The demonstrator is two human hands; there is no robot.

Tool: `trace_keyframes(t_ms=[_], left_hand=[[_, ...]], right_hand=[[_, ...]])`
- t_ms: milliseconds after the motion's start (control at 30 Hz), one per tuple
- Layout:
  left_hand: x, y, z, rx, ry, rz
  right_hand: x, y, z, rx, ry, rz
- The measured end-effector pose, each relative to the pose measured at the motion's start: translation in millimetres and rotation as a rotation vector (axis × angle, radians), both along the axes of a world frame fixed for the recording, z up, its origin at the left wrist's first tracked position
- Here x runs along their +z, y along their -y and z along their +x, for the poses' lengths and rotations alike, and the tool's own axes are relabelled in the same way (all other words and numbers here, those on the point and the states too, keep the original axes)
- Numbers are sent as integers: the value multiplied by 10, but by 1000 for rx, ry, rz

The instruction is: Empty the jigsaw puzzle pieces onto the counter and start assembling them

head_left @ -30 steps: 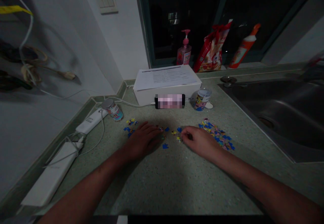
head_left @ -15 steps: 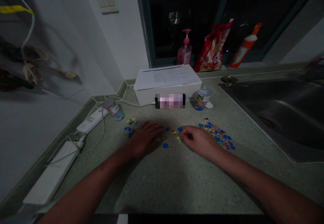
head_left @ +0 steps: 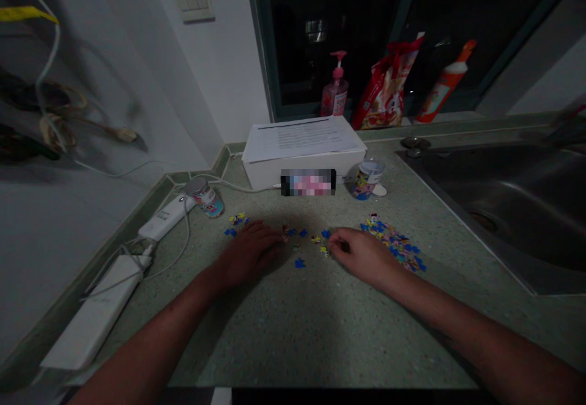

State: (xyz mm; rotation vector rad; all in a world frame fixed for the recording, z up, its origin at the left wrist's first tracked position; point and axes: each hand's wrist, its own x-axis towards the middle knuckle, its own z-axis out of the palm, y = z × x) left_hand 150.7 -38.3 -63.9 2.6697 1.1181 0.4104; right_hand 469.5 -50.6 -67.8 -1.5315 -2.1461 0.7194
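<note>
My left hand point(head_left: 249, 249) rests low over the counter with its fingers stretched out, partly covering a small group of jigsaw pieces point(head_left: 231, 232). Curled fingers form a pinch on my right hand point(head_left: 359, 251); whatever is between them, if anything, is hidden. Close to its fingertips lie a blue jigsaw piece point(head_left: 325, 234) and a yellow one point(head_left: 324, 250). Several more loose pieces are spread between the hands, among them a lone blue piece point(head_left: 300, 263) nearer me. A larger pile of mixed pieces point(head_left: 396, 243) sits beyond my right wrist.
Behind the hands, a phone point(head_left: 308, 182) leans on a white box point(head_left: 260, 175) topped with a printed sheet. A clear jar point(head_left: 366, 179) stands right, a lidded jar point(head_left: 208, 198) left. White power strips point(head_left: 94, 313) and cables line the left wall; a sink point(head_left: 513, 209) lies right.
My left hand has moved left and slightly toward me, uncovering a reddish piece beside the blue ones. The right hand has stayed in place.
</note>
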Motion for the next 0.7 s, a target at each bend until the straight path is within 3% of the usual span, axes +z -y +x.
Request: trace_keyframes(t_ms=[167,433,700], left_hand=[[-38,-77,-148,142,11,75],[-61,62,154,-16,8,42],[-80,-4,84,55,-21,73]], right_hand=[[6,0,4,11,7,4],[49,8,-21,-7,29,-4],[45,11,-13,-11,35,-24]])
